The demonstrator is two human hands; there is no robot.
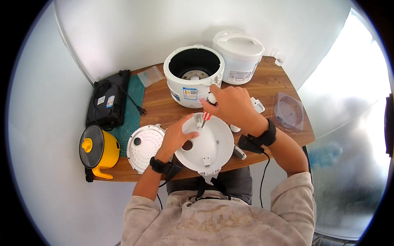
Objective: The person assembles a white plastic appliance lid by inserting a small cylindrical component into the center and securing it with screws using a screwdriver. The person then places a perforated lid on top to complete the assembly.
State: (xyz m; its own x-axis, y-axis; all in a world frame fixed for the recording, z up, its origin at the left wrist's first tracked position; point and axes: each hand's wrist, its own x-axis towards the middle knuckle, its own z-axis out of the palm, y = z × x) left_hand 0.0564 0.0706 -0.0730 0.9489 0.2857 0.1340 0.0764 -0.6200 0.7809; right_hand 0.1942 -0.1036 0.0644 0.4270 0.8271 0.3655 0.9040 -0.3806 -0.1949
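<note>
While our right hand (234,104) pinches red-and-white screwdriver (207,116) at 12 o'clock of white lid shell (210,148), left hand (175,138) clasps its edge at 10. Best we keep driver straight, pressure steady. Perforated inner lid (147,149) crowds 9; rice cooker body (193,84) at 12 limits our room; yellow pot (108,148) farther at 9.

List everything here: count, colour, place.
Open cooker: one, white, back centre
Closed cooker: one, white, back right
Round shell: one, white, front
Perforated disc: one, white, shell's left
Screwdriver: one, red and white, over shell
Pot: one, yellow, far left
Appliance: one, black, left
Mat: one, green, left
Bag: one, clear, back
Tray: one, clear, right
Small parts: several, white or grey, right
Table: one, brown, beneath
Shirt: one, beige, bottom
Wristbands: two, black, wrists
Left fingers: one set, bare, shell's rim
Right fingers: one set, bare, around screwdriver
</note>
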